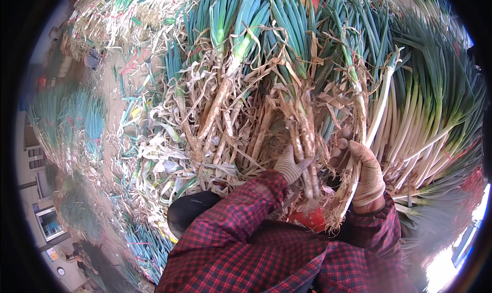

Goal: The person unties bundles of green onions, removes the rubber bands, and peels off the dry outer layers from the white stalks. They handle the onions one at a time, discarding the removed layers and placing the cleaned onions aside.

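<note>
My left hand (291,165), in a striped fingerless glove, is closed round the lower stalks of several unpeeled green onions (305,139) with dry brown leaves; their roots hang towards my lap. My right hand (361,166), gloved the same way, grips another green onion (361,112) near its rooted end. A peeled white stalk (380,104) leans just beyond the right fingers. More unpeeled green onions (215,108), with soil on their stalks, lie in front and to the left.
Cleaned green onions (415,127) are heaped at the right. Stripped dry leaves (165,139) cover the ground at the left. Farther left stand tied bundles (73,116). Something red (313,219) lies by my lap. A person (78,256) is at the lower left, far off.
</note>
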Demonstrator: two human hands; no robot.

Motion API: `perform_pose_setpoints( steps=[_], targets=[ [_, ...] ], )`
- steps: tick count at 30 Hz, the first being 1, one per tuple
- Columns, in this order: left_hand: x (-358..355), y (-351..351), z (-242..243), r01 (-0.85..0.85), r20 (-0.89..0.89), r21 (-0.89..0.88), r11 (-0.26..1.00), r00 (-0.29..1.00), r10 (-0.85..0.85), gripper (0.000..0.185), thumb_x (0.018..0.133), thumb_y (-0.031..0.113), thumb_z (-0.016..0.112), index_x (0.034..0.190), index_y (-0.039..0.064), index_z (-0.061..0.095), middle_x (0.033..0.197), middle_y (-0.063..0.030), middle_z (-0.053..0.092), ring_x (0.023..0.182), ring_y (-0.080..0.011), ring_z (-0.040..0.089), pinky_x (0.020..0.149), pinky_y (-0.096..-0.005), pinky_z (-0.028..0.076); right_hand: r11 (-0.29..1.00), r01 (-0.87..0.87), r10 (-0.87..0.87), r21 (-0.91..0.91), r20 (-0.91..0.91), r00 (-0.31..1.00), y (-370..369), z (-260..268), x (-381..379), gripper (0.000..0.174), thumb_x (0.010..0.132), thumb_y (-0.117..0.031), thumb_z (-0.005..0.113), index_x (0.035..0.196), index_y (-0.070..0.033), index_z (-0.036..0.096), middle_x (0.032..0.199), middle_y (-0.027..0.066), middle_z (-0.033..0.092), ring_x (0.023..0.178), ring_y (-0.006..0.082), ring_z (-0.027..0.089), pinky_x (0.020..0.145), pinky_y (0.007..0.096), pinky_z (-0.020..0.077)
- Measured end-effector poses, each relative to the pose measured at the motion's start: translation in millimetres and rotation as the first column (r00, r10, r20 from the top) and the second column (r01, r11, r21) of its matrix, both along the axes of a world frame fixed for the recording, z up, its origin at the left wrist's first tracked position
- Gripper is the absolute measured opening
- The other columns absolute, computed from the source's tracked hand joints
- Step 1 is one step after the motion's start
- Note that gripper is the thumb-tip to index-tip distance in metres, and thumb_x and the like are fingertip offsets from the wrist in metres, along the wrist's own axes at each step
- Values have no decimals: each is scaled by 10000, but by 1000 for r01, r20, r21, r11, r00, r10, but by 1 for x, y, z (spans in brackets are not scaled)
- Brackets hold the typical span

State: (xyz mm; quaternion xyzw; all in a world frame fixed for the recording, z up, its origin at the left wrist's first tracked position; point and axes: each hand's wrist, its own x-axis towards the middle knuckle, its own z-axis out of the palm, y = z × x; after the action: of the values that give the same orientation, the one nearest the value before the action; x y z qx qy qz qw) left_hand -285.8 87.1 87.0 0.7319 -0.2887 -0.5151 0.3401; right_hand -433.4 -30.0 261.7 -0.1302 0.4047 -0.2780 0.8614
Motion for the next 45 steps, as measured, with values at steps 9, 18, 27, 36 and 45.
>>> perform_pose_setpoints(
  steps=[9,18,27,36,45],
  targets=[
    [82,55,-96,-441,437,263,858,847,302,664,976,467,570,1471,35,473,1444,-255,541,1295,-391,557,1124,-432,426,996,-65,60,-55,-84,995,0,-8,-2,384,883,-164,725,1231,-43,618,967,40,688,852,203,687,782,366,576],
    [68,52,-72,-207,430,294,933,900,65,660,885,390,693,1408,25,526,1389,-270,544,1285,-409,529,1114,-437,411,990,-91,72,-111,-166,983,0,-2,4,414,907,-172,701,1277,-25,587,1023,61,693,902,198,677,833,360,561],
    [-21,-2,-4,282,342,-180,942,916,-209,568,909,277,753,1358,11,528,1221,-188,628,1049,-277,645,944,-419,531,953,-104,2,-284,-336,942,1,34,-45,490,897,-146,721,1307,49,539,923,61,678,758,148,648,684,277,538],
    [4,-49,-38,-32,46,53,998,999,30,435,940,29,652,1364,14,557,1185,-163,689,962,-280,674,828,-374,586,980,-56,-12,-193,-338,941,23,-22,-81,274,898,-92,727,1146,-8,647,817,43,666,642,160,627,589,292,513],
    [110,-65,59,-532,-396,-431,729,837,377,332,999,86,611,1327,74,557,1090,-73,678,762,-209,648,508,-332,491,944,-180,111,-276,-246,963,81,-71,-63,333,844,-60,789,1142,-4,653,973,66,703,814,166,667,758,317,545]
  ],
)
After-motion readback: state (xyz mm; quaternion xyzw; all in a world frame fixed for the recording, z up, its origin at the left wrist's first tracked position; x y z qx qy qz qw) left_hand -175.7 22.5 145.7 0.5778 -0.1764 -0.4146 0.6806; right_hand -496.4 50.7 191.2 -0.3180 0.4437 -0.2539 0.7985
